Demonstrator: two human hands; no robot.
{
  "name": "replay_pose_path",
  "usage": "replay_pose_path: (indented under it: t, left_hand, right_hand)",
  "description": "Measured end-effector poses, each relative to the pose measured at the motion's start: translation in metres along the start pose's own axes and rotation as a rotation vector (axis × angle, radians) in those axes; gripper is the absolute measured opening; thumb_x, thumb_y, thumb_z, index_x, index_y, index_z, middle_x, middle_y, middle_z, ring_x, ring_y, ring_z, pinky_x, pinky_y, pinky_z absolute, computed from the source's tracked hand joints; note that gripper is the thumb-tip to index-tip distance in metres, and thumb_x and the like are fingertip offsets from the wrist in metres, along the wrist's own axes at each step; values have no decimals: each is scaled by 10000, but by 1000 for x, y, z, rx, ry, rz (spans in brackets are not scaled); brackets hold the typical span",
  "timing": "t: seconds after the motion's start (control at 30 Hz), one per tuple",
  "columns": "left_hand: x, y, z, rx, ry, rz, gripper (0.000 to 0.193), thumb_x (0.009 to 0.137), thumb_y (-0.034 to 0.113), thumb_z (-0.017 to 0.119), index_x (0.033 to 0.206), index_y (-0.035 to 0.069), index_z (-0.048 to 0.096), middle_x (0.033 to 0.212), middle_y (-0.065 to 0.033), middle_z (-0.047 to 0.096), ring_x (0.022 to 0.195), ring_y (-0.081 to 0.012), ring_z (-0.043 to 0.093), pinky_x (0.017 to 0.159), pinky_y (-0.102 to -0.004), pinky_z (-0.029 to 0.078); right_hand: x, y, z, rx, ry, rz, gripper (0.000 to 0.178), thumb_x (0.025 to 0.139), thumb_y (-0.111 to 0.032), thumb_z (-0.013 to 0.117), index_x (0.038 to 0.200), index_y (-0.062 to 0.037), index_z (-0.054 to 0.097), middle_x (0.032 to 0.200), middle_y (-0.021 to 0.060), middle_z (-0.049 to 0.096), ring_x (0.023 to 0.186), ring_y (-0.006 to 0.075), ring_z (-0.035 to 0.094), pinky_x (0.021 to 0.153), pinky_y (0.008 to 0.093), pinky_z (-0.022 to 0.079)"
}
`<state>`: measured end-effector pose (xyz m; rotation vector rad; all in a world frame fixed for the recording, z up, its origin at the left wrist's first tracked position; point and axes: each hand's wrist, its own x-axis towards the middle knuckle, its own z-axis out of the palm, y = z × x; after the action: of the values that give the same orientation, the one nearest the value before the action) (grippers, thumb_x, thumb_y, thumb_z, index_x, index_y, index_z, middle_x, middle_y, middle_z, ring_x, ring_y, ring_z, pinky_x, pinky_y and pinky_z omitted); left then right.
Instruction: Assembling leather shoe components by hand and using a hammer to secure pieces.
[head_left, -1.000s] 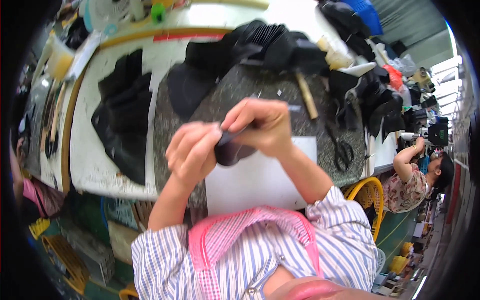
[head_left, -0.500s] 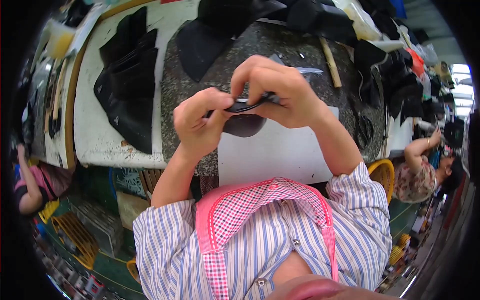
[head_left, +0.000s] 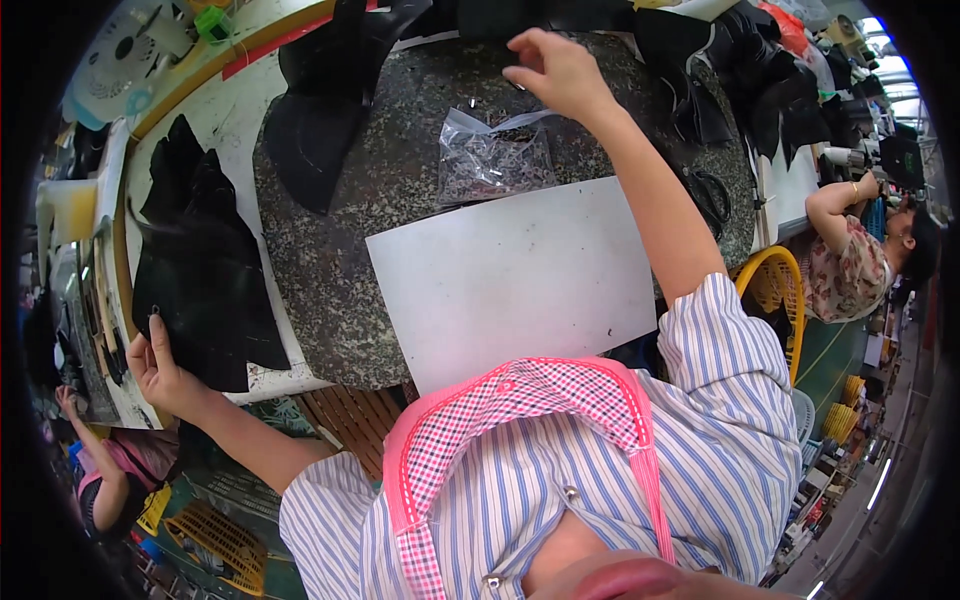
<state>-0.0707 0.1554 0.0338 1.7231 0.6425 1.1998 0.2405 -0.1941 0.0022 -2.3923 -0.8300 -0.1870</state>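
At the left, my left hand (head_left: 165, 375) grips the near edge of a black leather piece (head_left: 205, 290), one finger lying on top beside a small metal fitting. This piece rests on other dark leather at the table's left side. My right hand (head_left: 565, 75) reaches over the far part of the dark speckled slab (head_left: 320, 280), thumb and forefinger apart, with nothing visible between them. Just below its fingertips lies a tiny shiny bit. A clear plastic bag (head_left: 495, 165) of small pieces lies nearer to me, by the far edge of a white sheet (head_left: 520, 270).
More black leather (head_left: 325, 120) lies across the slab's far left, and another heap (head_left: 770, 90) at the far right. Black-handled scissors (head_left: 712, 195) lie right of my right forearm. A yellow basket (head_left: 785, 290) stands at the right, with a co-worker (head_left: 850, 255) beyond.
My hands have parted: the left went down to the left with the black leather piece, the right moved up and away. The plastic bag and more of the white sheet now show.
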Motion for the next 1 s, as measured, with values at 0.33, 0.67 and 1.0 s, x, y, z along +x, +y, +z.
replay_pose_path:
  t: [0.33,0.67,1.0]
  left_hand:
    - [-41,35,72,770,105,578,345,710,175,688,1010,51,572,891,-92,592,814,-218,561,747,-317,436]
    - [-122,65,187,-420,-686,-115,54,744,38,610,789,18,586,718,-37,559,660,-101,527,586,-216,424]
    - [-113,66,169,-441,-892,-144,41,779,48,563,759,13,557,703,-15,531,660,-98,492,610,-216,393]
  right_hand:
    - [9,14,-2,379,-216,148,204,726,-28,538,911,-7,623,752,64,619,647,94,575,620,193,449]
    - [-69,-85,-3,1361,-236,200,129,712,-14,627,839,6,613,751,37,600,699,85,564,620,192,463]
    - [-73,-91,-11,1019,-284,-209,135,643,7,681,762,1,616,845,72,508,774,134,480,661,213,387]
